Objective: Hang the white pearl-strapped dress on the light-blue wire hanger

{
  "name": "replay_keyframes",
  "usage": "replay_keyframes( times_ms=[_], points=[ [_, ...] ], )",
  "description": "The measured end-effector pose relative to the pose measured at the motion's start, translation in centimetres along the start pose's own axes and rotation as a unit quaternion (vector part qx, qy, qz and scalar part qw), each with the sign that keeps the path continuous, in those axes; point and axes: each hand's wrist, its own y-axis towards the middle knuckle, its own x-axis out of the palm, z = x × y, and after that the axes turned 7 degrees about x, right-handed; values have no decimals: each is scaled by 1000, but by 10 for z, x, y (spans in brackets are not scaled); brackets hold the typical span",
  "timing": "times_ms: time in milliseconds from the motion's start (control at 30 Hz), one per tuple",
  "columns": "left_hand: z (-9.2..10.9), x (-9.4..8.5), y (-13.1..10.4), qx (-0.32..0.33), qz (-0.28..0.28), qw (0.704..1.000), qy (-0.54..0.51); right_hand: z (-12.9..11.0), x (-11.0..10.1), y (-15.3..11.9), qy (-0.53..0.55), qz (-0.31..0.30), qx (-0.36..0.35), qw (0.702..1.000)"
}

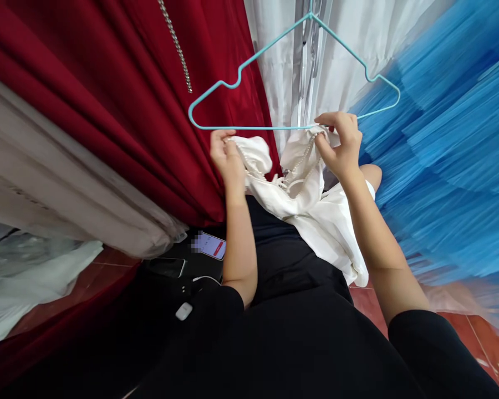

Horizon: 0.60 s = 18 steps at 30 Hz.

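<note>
Right now, through the head camera, I have both hands on a white garment (293, 206), whose upper edges are trimmed with small pearl-like beads. It lies across the lap, its lower part draping past the right forearm. My left hand (228, 160) pinches one beaded edge, the fingers closed on the cloth; my right hand (341, 141) grips the opposite edge between thumb and index finger. Just above, a light-blue hanger (258, 128) hangs level, its bottom bar passing behind the right hand; I cannot tell whether those fingers touch it. Beside the left forearm is a black surface (199, 266): near its far edge lies a lit phone (212, 245), with a dark phone (170, 267) to its left, while a white earbud case (183, 311) and a white cable (205, 278) sit closer to the body. Red fabric (216, 72) with a beaded strip (177, 47) falls on the left, white curtains (357, 39) stand behind the hanger, and blue tulle (449, 144) fills the right.
</note>
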Motion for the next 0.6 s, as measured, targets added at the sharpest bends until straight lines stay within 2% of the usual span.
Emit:
replay_keyframes(
  times_ms=[100,167,233,367,500,600],
  points=[
    [0,-35,37,46,-23,998,40,0,-1,0,4,5,-9,1000],
    [16,-48,61,95,-20,995,39,-2,-1,0,8,7,2,1000],
    [40,-50,80,134,-25,990,45,-7,-2,0,10,17,22,1000],
    [83,-27,102,194,-122,969,87,-16,-7,-1,9,1,44,999],
    [95,9,108,192,-207,949,139,-16,-7,-2,8,-9,47,999],
    [110,27,95,165,-265,936,163,-10,0,-3,-7,-15,64,998]
  ],
)
